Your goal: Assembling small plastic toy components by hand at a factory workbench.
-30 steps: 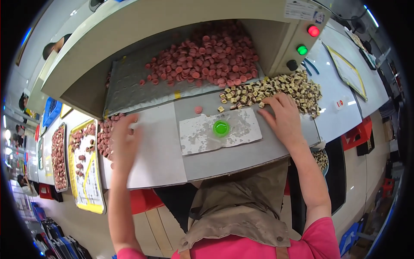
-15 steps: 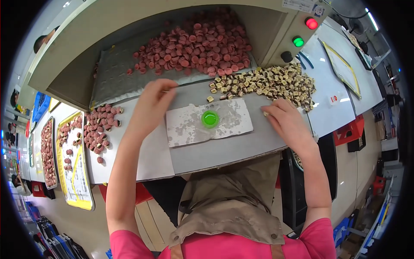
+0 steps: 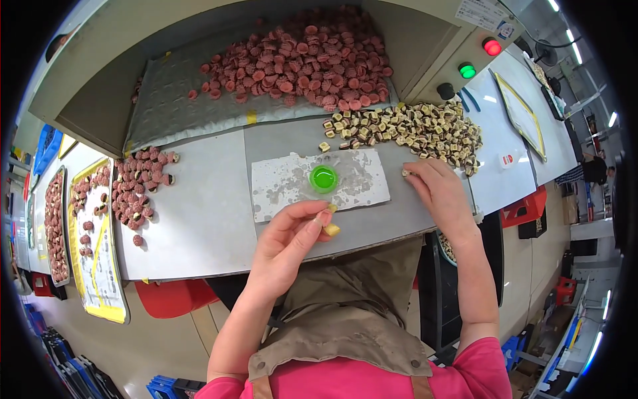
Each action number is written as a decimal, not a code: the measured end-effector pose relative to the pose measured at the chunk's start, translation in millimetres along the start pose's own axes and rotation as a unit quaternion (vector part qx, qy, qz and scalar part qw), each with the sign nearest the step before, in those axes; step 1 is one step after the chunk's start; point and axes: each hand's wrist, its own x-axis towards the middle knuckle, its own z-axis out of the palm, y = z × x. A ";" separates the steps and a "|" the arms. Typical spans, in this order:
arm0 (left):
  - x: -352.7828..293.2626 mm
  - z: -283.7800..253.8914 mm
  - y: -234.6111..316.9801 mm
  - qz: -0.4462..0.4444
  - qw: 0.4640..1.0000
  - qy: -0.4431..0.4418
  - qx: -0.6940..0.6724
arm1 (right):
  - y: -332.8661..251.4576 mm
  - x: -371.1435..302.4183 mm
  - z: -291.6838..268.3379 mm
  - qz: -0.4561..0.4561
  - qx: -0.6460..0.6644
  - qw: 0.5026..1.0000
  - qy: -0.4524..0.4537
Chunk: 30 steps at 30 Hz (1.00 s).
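My left hand (image 3: 289, 246) is above the near edge of the table, fingers curled toward the thumb. Yellow patches show at its fingertips; whether these are coverings or something held is unclear. My right hand (image 3: 440, 196) pinches a small cream piece (image 3: 405, 173) between thumb and finger, beside a heap of small blocky cream-and-dark-brown pieces (image 3: 425, 130). Between the hands, a small round dish of bright green liquid (image 3: 323, 178) rests on a stained white sheet (image 3: 276, 189). Farther back, many red bumpy cup-shaped shells (image 3: 302, 66) are piled inside a beige box-like machine (image 3: 86, 106).
Red bumpy pieces with dark and cream ends (image 3: 139, 186) are gathered at the left of the table. Beyond them are yellow-edged (image 3: 109, 309) and metal (image 3: 60, 226) trays with similar pieces. Red (image 3: 492, 46) and green (image 3: 467, 70) lights sit on the machine's right post.
My left hand has come from near the machine's opening down to the near side of the white sheet. My right hand has stayed nearly in place. The whole view has shifted slightly.
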 end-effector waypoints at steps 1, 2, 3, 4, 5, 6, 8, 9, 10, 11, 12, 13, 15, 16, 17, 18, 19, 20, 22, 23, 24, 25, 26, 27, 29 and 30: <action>0.4 -1.5 1.0 -0.001 1.000 -0.001 -0.003 | -0.9 1.6 -0.3 0.005 0.001 1.000 -0.004; 0.2 -3.0 1.8 -0.002 1.000 -0.002 -0.006 | -3.6 3.9 0.4 0.009 0.002 1.000 -0.008; -0.4 -3.9 2.0 -0.001 1.000 0.003 -0.006 | -7.0 4.7 0.0 0.005 0.005 1.000 -0.010; -0.8 -4.6 1.8 -0.008 1.000 0.001 -0.020 | -14.3 6.3 -4.6 0.037 0.049 0.998 -0.022; -1.0 -5.6 1.3 -0.014 0.999 -0.001 -0.033 | -22.7 8.8 -10.2 0.070 0.092 0.993 -0.034; -1.8 -7.2 1.7 -0.021 0.999 -0.004 -0.047 | -29.2 11.8 -13.2 0.103 0.134 0.985 -0.046; -2.8 -8.1 2.3 -0.024 0.998 0.003 -0.052 | -47.6 19.8 -7.9 0.069 0.161 0.983 -0.046; -3.3 -8.2 2.9 -0.026 0.998 0.010 -0.056 | -59.4 24.9 -2.4 0.035 0.188 0.981 -0.046; -3.3 -8.4 3.1 -0.029 0.998 0.016 -0.062 | -67.8 28.9 2.2 0.002 0.213 0.976 -0.046; -3.3 -8.8 2.7 -0.029 0.998 0.015 -0.062 | -71.3 32.1 7.7 0.002 0.212 0.976 -0.045; -3.1 -8.0 3.4 -0.027 0.997 0.012 -0.069 | -72.3 36.0 13.7 -0.040 0.188 0.981 -0.041; -2.9 -7.3 3.8 -0.025 0.997 0.010 -0.076 | -72.1 40.0 20.1 -0.081 0.162 0.983 -0.037; -2.9 -6.9 3.8 -0.023 0.996 0.008 -0.082 | -73.1 46.6 29.9 -0.123 0.137 0.982 -0.031; -2.9 -7.1 3.1 -0.019 0.995 0.009 -0.094 | -73.8 49.6 34.7 -0.131 0.117 0.984 -0.037; -2.9 -7.3 2.4 -0.014 0.994 0.010 -0.106 | -74.4 51.9 38.4 -0.138 0.097 0.985 -0.042; -2.8 -7.3 2.1 -0.010 0.993 0.010 -0.119 | -74.6 53.0 40.1 -0.144 0.077 0.985 -0.048; -2.4 -7.2 2.4 -0.011 0.993 0.010 -0.118 | -74.5 53.0 40.4 -0.143 0.077 0.986 -0.048; -1.9 -7.7 3.2 -0.013 0.993 0.015 -0.119 | -74.5 54.0 41.4 -0.155 0.081 0.983 -0.046; -0.8 -7.9 4.6 -0.018 0.992 0.024 -0.120 | -74.2 55.1 42.8 -0.178 0.090 0.979 -0.042; -0.6 -7.3 5.1 -0.018 0.992 0.024 -0.120 | -73.1 55.0 42.4 -0.178 0.091 0.979 -0.042; -0.3 -6.0 5.6 -0.019 0.992 0.030 -0.120 | -71.0 54.1 40.9 -0.172 0.087 0.980 -0.044; -1.0 -4.6 6.3 -0.019 0.992 0.036 -0.119 | -69.8 52.8 38.9 -0.167 0.084 0.981 -0.046; -1.5 -3.7 6.8 -0.019 0.992 0.042 -0.119 | -69.6 52.1 37.7 -0.162 0.080 0.982 -0.047; -1.9 -3.4 6.9 -0.019 0.992 0.042 -0.118 | -70.2 51.9 38.3 -0.163 0.080 0.982 -0.046; -2.5 -3.5 6.4 -0.015 0.992 0.047 -0.112 | -71.4 51.5 41.7 -0.149 0.089 0.984 -0.031; -2.3 -3.8 6.4 -0.013 0.993 0.050 -0.110 | -72.2 52.6 42.5 -0.143 0.094 0.985 -0.024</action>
